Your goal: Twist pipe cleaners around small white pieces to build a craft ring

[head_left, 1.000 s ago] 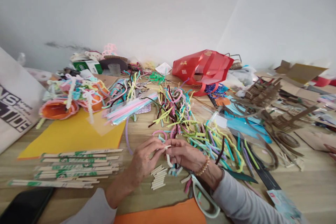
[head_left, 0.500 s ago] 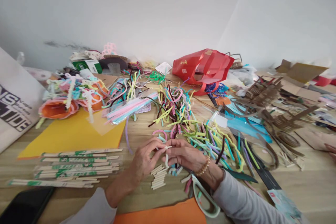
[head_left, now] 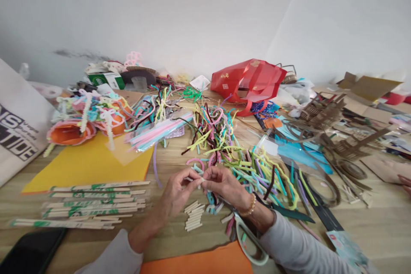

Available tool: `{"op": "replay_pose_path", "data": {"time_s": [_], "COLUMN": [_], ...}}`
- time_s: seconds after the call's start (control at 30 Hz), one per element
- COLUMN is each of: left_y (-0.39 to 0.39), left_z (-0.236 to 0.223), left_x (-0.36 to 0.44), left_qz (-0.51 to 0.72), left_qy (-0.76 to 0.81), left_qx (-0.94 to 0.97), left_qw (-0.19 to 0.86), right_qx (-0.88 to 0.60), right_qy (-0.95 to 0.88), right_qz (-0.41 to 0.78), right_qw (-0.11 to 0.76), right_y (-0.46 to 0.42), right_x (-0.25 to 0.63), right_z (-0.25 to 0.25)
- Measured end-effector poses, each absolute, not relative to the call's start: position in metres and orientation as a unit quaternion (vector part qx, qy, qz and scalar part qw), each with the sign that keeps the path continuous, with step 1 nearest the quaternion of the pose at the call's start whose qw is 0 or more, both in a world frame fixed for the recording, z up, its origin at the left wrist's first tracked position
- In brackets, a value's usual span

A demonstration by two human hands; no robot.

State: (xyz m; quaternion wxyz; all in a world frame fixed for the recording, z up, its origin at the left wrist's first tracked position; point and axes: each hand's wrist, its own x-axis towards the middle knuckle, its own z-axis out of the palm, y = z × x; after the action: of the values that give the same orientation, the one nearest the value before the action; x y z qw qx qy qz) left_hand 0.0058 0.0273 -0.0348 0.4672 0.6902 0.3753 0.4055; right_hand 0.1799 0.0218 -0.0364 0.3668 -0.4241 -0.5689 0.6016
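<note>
Item in hand: one short pale stick piece (head_left: 201, 181), pinched at mid-frame between the fingertips of both hands, long axis apparently running left to right, though fingers hide most of its length. Left hand (head_left: 176, 192): curled, knuckles up, thumb and forefinger closed on the piece from the left side. Right hand (head_left: 224, 185): equally curled, fingertips closed on the piece from the right side, beaded bracelet (head_left: 249, 205) on the wrist. Neither hand nearer to the piece by much; both together, fingertips meeting around it, no open palm. Directly below the hands: small stack of cut pale sticks (head_left: 194, 215) on the wooden table (head_left: 369, 227). Beyond and right of the fingertips: tangled heap of multicoloured pipe cleaners (head_left: 253, 175). Under the right wrist: scissors with pale green handles (head_left: 247, 239). Left of the hands: row of paper-sleeved chopsticks (head_left: 93, 205) and a yellow card sheet (head_left: 86, 167). Near edge: orange card sheet (head_left: 195, 261). Far right edge: another person's fingers (head_left: 405, 182), well apart.
</note>
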Motion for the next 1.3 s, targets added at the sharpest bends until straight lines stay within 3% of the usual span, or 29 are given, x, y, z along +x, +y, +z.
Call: {"op": "replay_pose_path", "data": {"time_s": [0.27, 0.4, 0.67, 0.97, 1.13, 1.3], "left_y": [0.03, 0.032, 0.029, 0.027, 0.026, 0.027], "left_z": [-0.031, -0.03, -0.03, -0.029, -0.03, -0.03], "left_x": [0.007, 0.005, 0.004, 0.005, 0.006, 0.006], "left_qz": [0.406, 0.375, 0.332, 0.356, 0.369, 0.366], "left_qy": [0.373, 0.373, 0.39, 0.393, 0.402, 0.398], "left_qx": [0.626, 0.61, 0.729, 0.711, 0.7, 0.701], "left_qw": [0.552, 0.59, 0.453, 0.463, 0.461, 0.466], "right_qx": [-0.484, -0.467, -0.432, -0.403, -0.383, -0.401], "right_qy": [-0.715, -0.703, -0.59, -0.467, -0.454, -0.526], "right_qz": [0.337, 0.378, 0.569, 0.693, 0.707, 0.642], "right_qw": [0.376, 0.382, 0.377, 0.373, 0.385, 0.388], "right_y": [0.009, 0.01, 0.019, 0.021, 0.022, 0.023], "right_x": [0.175, 0.175, 0.178, 0.177, 0.178, 0.179], "right_z": [-0.025, -0.023, -0.03, -0.029, -0.032, -0.034]}}
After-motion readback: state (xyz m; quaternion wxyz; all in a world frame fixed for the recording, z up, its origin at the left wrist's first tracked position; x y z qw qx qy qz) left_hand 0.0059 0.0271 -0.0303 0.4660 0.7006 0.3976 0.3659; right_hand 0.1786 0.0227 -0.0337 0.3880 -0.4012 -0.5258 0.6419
